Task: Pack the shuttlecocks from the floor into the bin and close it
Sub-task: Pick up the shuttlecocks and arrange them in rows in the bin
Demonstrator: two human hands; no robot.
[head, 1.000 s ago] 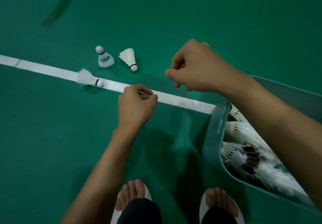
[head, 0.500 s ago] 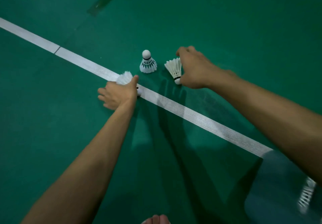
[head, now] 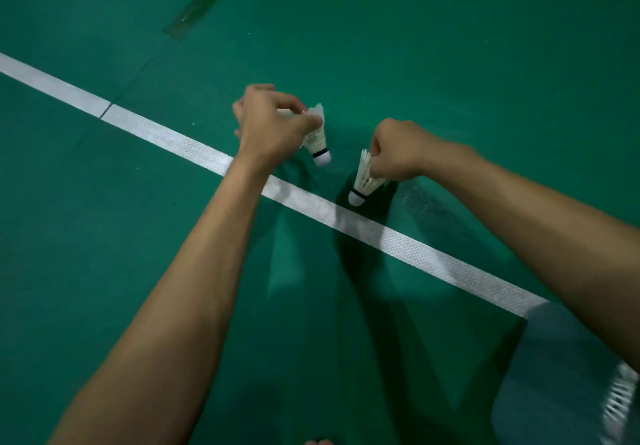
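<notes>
Lifted up off the green floor point(head: 450, 63) and held tight.
Down by the feet, the grey bin point(head: 554, 375) sits at the low right, with white feathers point(head: 620, 399) showing inside it. Half a second ago both hands were down on the floor, grabbing. Now the right hand point(head: 398, 150) pinches a shuttlecock point(head: 363, 181) by its feathers, cork down, close to the white line point(head: 173, 139). A bit farther off, the left hand point(head: 273, 126) grips a second shuttlecock point(head: 317, 141), cork down too. The one that stood between them is gone from the floor.

Badminton court: green floor point(head: 104, 271), white line point(head: 398, 243).
</notes>
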